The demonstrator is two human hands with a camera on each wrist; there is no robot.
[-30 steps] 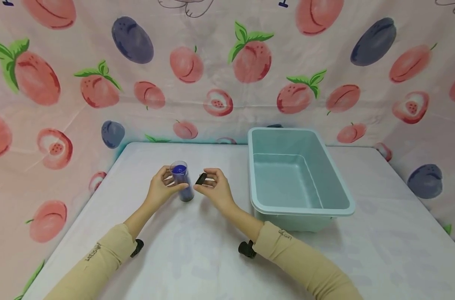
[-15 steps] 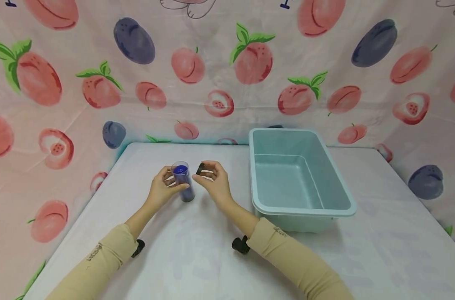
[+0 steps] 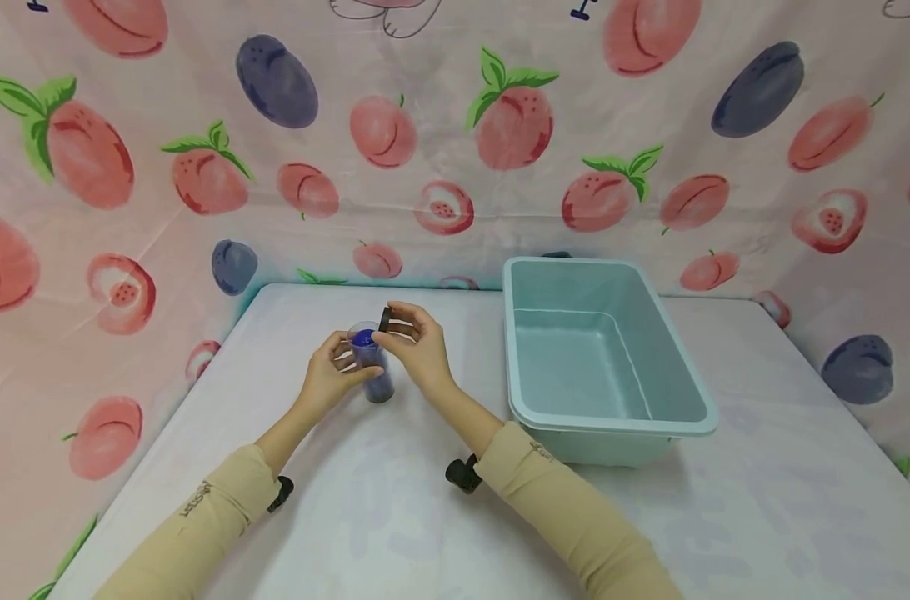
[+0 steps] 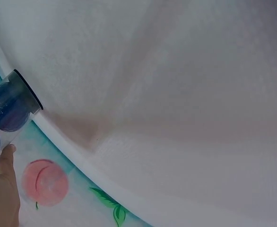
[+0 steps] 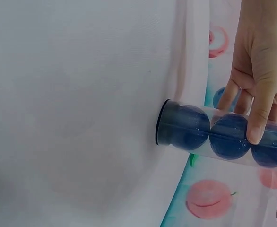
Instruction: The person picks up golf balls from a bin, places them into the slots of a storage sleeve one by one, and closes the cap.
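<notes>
A clear plastic tube stands on the white table, leaning slightly. Inside it, 3 dark blue balls lie in line in the right wrist view, above a black base. My left hand grips the tube from the left, thumb in front and fingers behind. With thumb and fingers my right hand pinches a black cap, tilted on edge beside the tube's uncovered top. Part of the left hand shows by the tube in the left wrist view; only a sliver of the right shows in its own wrist view.
A pale blue-green plastic basin stands on the white table to the right of the hands. Behind the table hangs a fruit-patterned cloth. A black wrist camera hangs below the right sleeve.
My right hand has moved up and left, bringing the black cap from right of the tube to beside its rim. The left hand keeps its grip on the tube.
</notes>
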